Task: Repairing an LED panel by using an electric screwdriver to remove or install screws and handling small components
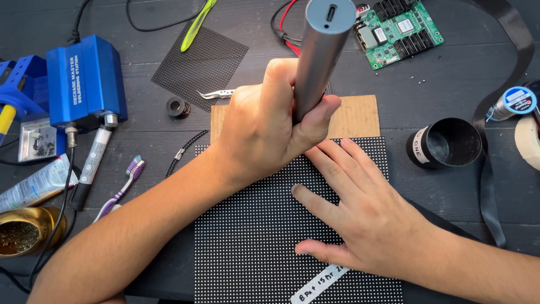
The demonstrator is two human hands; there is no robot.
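My left hand (264,129) is wrapped around a grey metal cylindrical tool (320,50) that stands upright, its lower end hidden behind my fingers above a black dotted LED panel (247,247). My right hand (365,217) lies flat on that panel with fingers spread, just below and right of the tool. A strip of white tape with writing (315,287) sticks to the panel's near edge. Brown cardboard (354,115) lies under the panel's far edge.
A blue soldering station (84,79) and a soldering handle (93,163) sit at left, with a toothbrush (121,188), a tube (34,186) and a brass cup (22,231). A green circuit board (399,31), a second dotted panel (199,62), tweezers (216,94), a black cup (447,143) and solder spool (514,101) lie around.
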